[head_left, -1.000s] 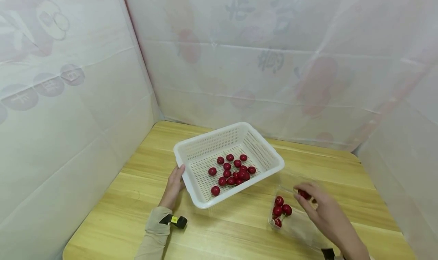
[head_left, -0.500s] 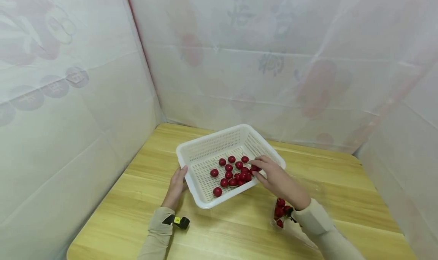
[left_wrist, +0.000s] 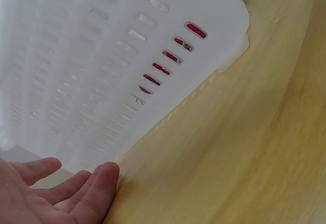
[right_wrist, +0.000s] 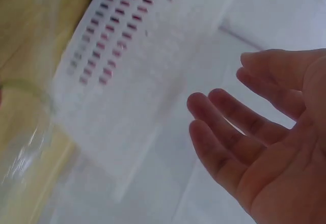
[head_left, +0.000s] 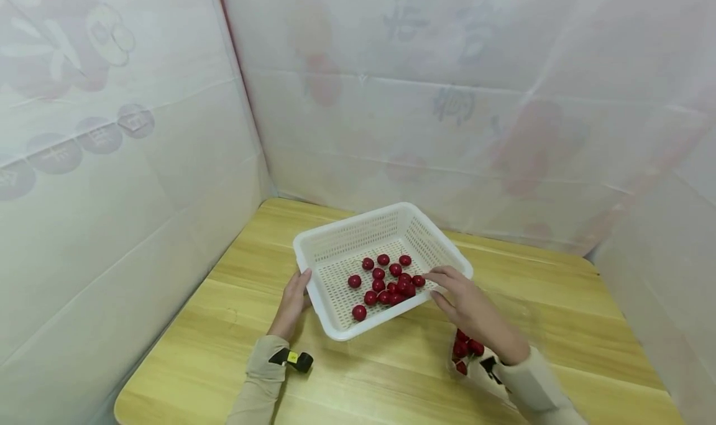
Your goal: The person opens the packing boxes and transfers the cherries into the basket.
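A white plastic basket (head_left: 386, 226) with slotted walls stands on the table, and several red cherries (head_left: 378, 274) lie on its floor. My left hand (head_left: 289, 304) touches the basket's left side near the rim; the left wrist view shows its fingers (left_wrist: 99, 188) loosely extended beside the slotted wall. Over the basket's right rim is my right hand (head_left: 464, 301), its fingers parted and holding nothing in the right wrist view. Nearer to me, partly hidden below the right forearm, a clear plastic box (head_left: 454, 366) contains several more cherries (head_left: 461, 349).
The wood-grain table (head_left: 196, 350) reaches to pale printed sheets (head_left: 358, 120) at the back and both sides. A black camera strap (head_left: 288, 356) is on the left wrist. The box's clear plastic extends to the right under the right arm.
My right hand went from the clear box to the basket with a cherry, let it go among the others, and has drawn back slightly rightward. The left hand stays at the basket.
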The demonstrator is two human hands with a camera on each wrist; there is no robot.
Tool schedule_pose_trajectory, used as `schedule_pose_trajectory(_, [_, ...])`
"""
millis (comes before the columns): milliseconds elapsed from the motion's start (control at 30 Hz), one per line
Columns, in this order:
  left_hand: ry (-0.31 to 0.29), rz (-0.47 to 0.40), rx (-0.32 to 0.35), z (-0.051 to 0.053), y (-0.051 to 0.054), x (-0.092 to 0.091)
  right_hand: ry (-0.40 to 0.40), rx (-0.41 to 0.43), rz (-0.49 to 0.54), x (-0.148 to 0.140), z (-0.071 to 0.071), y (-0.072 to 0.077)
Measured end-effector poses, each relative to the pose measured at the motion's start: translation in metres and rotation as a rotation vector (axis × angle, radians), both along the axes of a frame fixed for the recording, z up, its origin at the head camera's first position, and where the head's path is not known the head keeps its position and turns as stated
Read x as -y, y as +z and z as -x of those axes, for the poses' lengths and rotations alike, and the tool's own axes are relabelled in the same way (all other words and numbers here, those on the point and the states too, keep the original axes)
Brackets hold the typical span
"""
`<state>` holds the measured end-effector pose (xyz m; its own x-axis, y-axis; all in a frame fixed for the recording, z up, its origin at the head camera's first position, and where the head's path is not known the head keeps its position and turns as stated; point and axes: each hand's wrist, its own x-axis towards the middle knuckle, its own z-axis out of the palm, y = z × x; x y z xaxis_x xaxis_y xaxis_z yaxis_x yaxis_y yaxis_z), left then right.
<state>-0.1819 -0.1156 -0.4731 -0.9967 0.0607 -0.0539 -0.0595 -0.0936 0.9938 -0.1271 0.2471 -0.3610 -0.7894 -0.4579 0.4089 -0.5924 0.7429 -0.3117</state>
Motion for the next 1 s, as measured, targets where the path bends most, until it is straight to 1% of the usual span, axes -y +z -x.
schedule_pose_trajectory(33, [-0.006, -0.001, -0.005, 0.0, 0.0, -0.001, -0.019, 0.001, 0.011, -0.008, -0.007, 0.001])
schedule_pose_trajectory(100, [-0.012, -0.006, 0.001, 0.0, 0.0, -0.001, -0.085, 0.031, 0.027, -0.024, -0.025, 0.002])
schedule_pose_trajectory(167, [-0.021, -0.005, -0.008, 0.0, 0.0, -0.001, -0.167, 0.102, 0.033, -0.039, -0.044, 0.0])
schedule_pose_trajectory(233, [-0.017, 0.0, -0.006, -0.001, 0.0, 0.0, -0.247, 0.21, 0.026, -0.05, -0.062, -0.007])
schedule_pose_trajectory(333, [-0.008, 0.007, -0.008, -0.002, 0.001, 0.002, -0.34, 0.428, 0.014, -0.061, -0.082, -0.02])
schedule_pose_trajectory(400, [-0.007, 0.01, -0.003, -0.001, 0.001, 0.004, -0.397, 0.572, 0.015, -0.065, -0.091, -0.03])
schedule_pose_trajectory(433, [-0.007, 0.013, -0.005, -0.001, 0.001, 0.004, -0.421, 0.629, 0.012, -0.067, -0.094, -0.034])
schedule_pose_trajectory(467, [-0.009, 0.013, -0.005, -0.001, 0.001, 0.003, -0.436, 0.677, 0.018, -0.068, -0.097, -0.038])
schedule_pose_trajectory(500, [-0.006, 0.014, 0.003, -0.001, 0.001, 0.003, -0.449, 0.708, 0.029, -0.069, -0.1, -0.042])
schedule_pose_trajectory(567, [-0.007, 0.029, 0.01, -0.001, 0.001, 0.003, -0.445, 0.744, 0.047, -0.069, -0.104, -0.049])
schedule_pose_trajectory(667, [-0.005, 0.033, 0.022, -0.001, 0.001, 0.004, -0.422, 0.74, 0.043, -0.065, -0.106, -0.06])
schedule_pose_trajectory(733, [-0.009, 0.033, 0.02, -0.001, 0.001, 0.004, -0.418, 0.732, 0.021, -0.061, -0.105, -0.065])
schedule_pose_trajectory(833, [-0.014, 0.034, 0.014, -0.001, 0.002, 0.004, -0.429, 0.711, -0.014, -0.055, -0.102, -0.07])
schedule_pose_trajectory(1000, [-0.017, 0.053, 0.007, -0.002, 0.004, 0.004, -0.459, 0.681, 0.015, -0.047, -0.099, -0.073])
